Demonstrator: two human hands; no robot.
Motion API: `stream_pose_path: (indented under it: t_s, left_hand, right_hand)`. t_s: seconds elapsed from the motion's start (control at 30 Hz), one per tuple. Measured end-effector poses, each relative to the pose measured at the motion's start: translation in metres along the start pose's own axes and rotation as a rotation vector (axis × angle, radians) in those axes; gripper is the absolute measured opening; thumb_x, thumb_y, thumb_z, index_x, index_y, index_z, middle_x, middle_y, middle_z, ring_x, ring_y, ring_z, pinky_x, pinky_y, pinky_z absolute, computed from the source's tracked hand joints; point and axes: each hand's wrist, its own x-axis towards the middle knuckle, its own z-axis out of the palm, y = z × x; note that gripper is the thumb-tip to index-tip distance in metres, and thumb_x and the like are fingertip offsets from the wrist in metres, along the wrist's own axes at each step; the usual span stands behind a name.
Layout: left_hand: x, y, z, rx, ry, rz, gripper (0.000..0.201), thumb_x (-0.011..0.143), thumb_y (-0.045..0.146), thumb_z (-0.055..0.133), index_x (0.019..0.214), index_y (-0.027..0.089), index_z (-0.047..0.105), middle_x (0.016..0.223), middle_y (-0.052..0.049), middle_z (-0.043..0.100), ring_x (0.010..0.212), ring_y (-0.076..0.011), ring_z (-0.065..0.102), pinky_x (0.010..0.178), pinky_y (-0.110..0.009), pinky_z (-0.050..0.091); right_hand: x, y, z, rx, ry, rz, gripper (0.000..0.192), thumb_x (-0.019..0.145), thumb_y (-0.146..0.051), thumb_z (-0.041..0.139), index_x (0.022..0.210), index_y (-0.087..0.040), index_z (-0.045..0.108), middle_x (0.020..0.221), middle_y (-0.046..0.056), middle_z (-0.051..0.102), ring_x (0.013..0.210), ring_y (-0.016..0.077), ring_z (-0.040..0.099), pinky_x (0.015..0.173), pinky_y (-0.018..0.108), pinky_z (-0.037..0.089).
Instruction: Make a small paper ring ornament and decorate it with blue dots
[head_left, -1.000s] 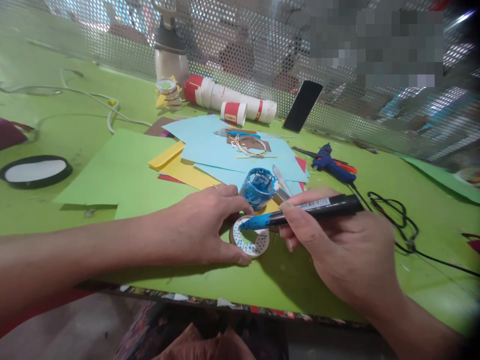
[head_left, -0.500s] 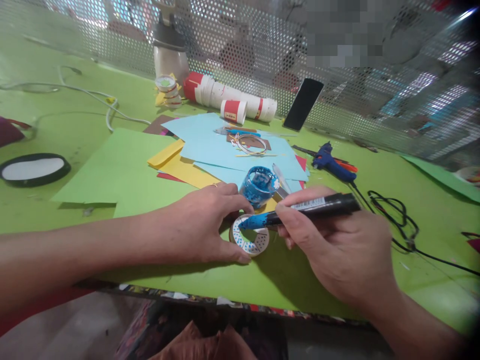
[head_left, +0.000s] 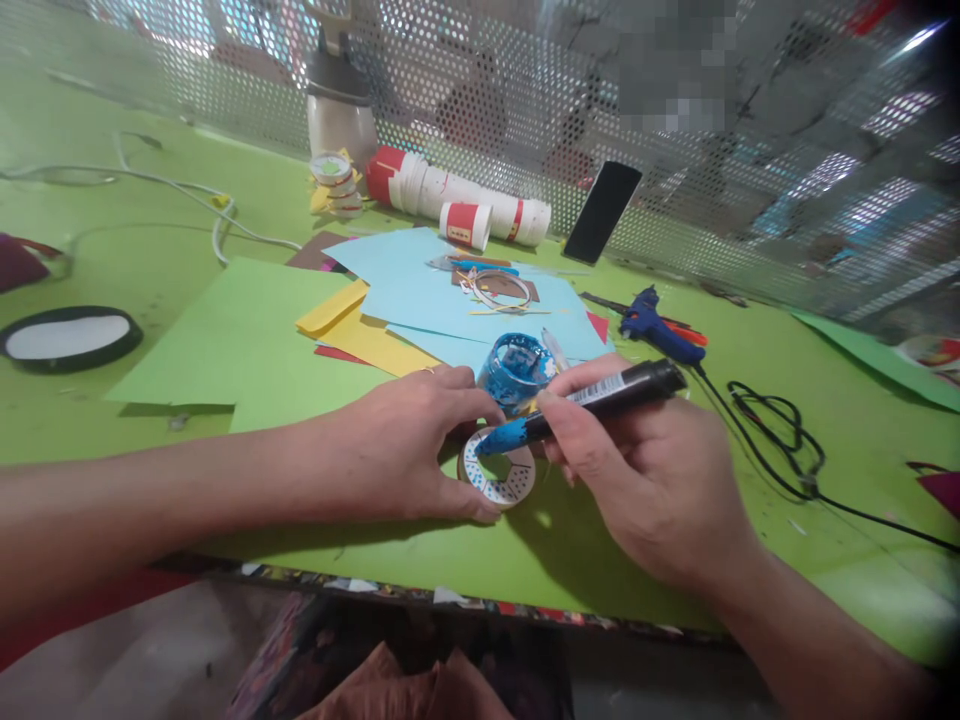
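Blue paint coats the tip of the black marker (head_left: 592, 400) that the right hand (head_left: 652, 480) holds in a writing grip, its fingers (head_left: 559, 425) closed round the barrel, with the tip resting on the rim of a small paper ring (head_left: 497, 470) already speckled with blue dots. The ring lies flat on the green counter (head_left: 750, 500) near its front edge, just in front of a little pot of blue paint (head_left: 516, 368). The left hand (head_left: 409, 450) lies palm down beside the ring, forefinger and thumb curved round its left side and touching it, pinning it in place; the forearm comes in low from the left. The step in hand looks like dotting the ring with colour, and the next dab probably calls for a light, steady touch while the left fingers stop the ring from sliding. Behind lie sheets of coloured paper (head_left: 450, 290), a blue glue gun (head_left: 660, 325) with its black cord, a stack of paper cups (head_left: 465, 200) on its side, and what may be a phone (head_left: 601, 212) leaning on the mesh screen, though that part is blurry.
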Motion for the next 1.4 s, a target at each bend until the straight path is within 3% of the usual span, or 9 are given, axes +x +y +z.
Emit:
stream_pose_path:
  t_s: [0.2,0.4,0.8,1.07,1.4]
  left_hand:
    - [0.000,0.000,0.000,-0.017,-0.013,-0.037,0.040,0.066,0.036,0.080,0.101,0.021,0.069,0.091,-0.001,0.056,0.082,-0.0189,0.054,0.070,-0.029,0.041]
    - [0.000,0.000,0.000,0.007,-0.024,-0.067,0.047,0.065,0.040,0.081,0.106,0.021,0.069,0.093,-0.001,0.056,0.084,-0.0194,0.055,0.070,-0.029,0.041]
    - [-0.001,0.000,0.000,0.001,-0.017,-0.034,0.047,0.069,0.040,0.079,0.110,0.020,0.068,0.095,-0.003,0.058,0.086,-0.0201,0.055,0.071,-0.030,0.042]
    - [-0.001,-0.002,0.001,0.001,-0.018,-0.006,0.048,0.070,0.039,0.078,0.112,0.020,0.067,0.096,-0.003,0.056,0.090,-0.0218,0.055,0.076,-0.032,0.042]
    - [-0.001,-0.001,0.001,0.010,-0.016,-0.015,0.044,0.070,0.040,0.078,0.108,0.020,0.068,0.092,-0.002,0.056,0.085,-0.0199,0.054,0.071,-0.030,0.041]
  right_hand:
    - [-0.009,0.002,0.002,0.021,0.056,-0.016,0.015,0.088,-0.028,0.066,0.078,-0.019,0.062,0.056,-0.007,0.057,0.041,0.0049,0.049,0.040,0.017,0.041]
    - [-0.013,0.004,-0.001,0.077,0.286,0.081,0.020,0.088,-0.038,0.067,0.078,-0.021,0.064,0.055,-0.005,0.060,0.043,0.0094,0.054,0.043,0.024,0.045]
    - [-0.012,0.005,0.001,0.049,0.158,0.063,0.019,0.088,-0.033,0.067,0.075,-0.021,0.064,0.054,-0.005,0.059,0.042,0.0091,0.054,0.042,0.023,0.043]
    - [-0.012,0.007,0.001,0.038,0.140,0.044,0.015,0.088,-0.031,0.067,0.078,-0.020,0.066,0.056,-0.005,0.062,0.042,0.0086,0.055,0.042,0.022,0.045]
    - [-0.012,0.007,0.002,0.023,0.129,0.045,0.014,0.088,-0.030,0.067,0.077,-0.020,0.065,0.056,-0.004,0.064,0.041,0.0088,0.056,0.041,0.021,0.044]
